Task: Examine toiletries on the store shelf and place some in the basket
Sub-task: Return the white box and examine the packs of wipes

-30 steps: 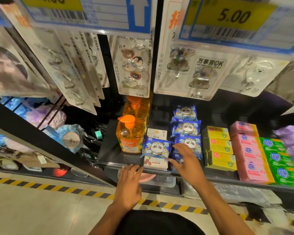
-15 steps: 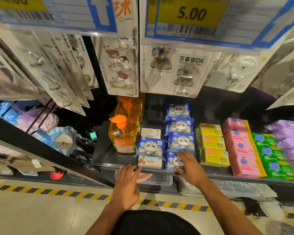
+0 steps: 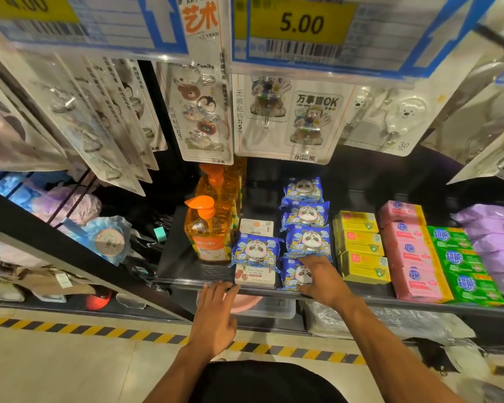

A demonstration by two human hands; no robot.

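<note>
Several blue panda packs [image 3: 304, 215] lie in a row on the black shelf [image 3: 186, 266]. My right hand [image 3: 323, 279] is on the frontmost blue panda pack [image 3: 293, 274], its fingers curled over the pack's right side. My left hand [image 3: 216, 312] hovers at the shelf's front edge with straight fingers, holding nothing. Just ahead of it lies another panda pack [image 3: 256, 251] on a white soap box [image 3: 255, 276]. No basket is in view.
Orange pump bottles [image 3: 208, 231] stand left of the packs. Yellow [image 3: 361, 248], pink [image 3: 410, 254] and green soap boxes [image 3: 460, 257] fill the shelf to the right. Hook cards [image 3: 200, 112] and price tags [image 3: 303, 24] hang overhead. A striped floor line [image 3: 128, 334] runs below.
My right hand came down from above the panda packs onto the frontmost one and closed on it. My left hand has stayed at the shelf edge.
</note>
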